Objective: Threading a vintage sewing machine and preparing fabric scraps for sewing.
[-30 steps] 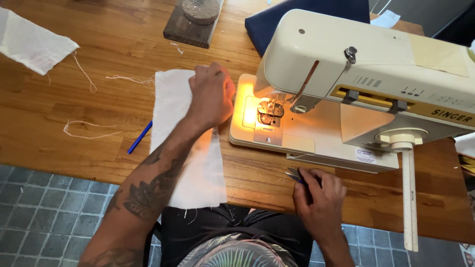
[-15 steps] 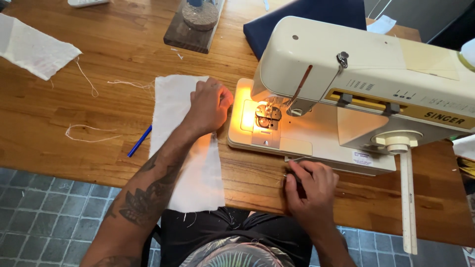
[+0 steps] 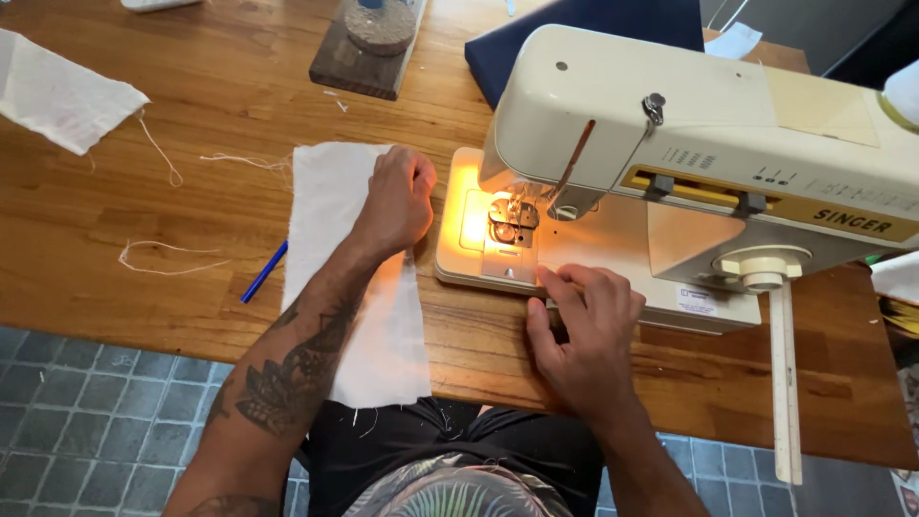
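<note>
My left hand (image 3: pixel 397 196) lies with curled fingers on a long strip of white cloth (image 3: pixel 373 325), just left of the sewing machine's lit bed. The strip runs across the wooden table (image 3: pixel 115 201) and hangs over its near edge onto my lap. My right hand (image 3: pixel 584 330) rests against the front edge of the cream sewing machine (image 3: pixel 708 124), its fingertips touching the bed below the presser foot (image 3: pixel 512 222). Anything under that palm is hidden. No cloth lies under the needle.
A blue pen (image 3: pixel 263 272) lies left of the strip, with loose white threads (image 3: pixel 163 257) beyond it. Another white cloth piece (image 3: pixel 62 96) sits far left. At the back are a dark wooden block (image 3: pixel 369 48) and navy fabric (image 3: pixel 584 24). Grey tiled floor (image 3: pixel 86 421) shows below.
My right hand has moved up from the table's near edge to the machine's front edge. The dark object seen in it a second ago no longer shows. My left hand stays on the cloth.
</note>
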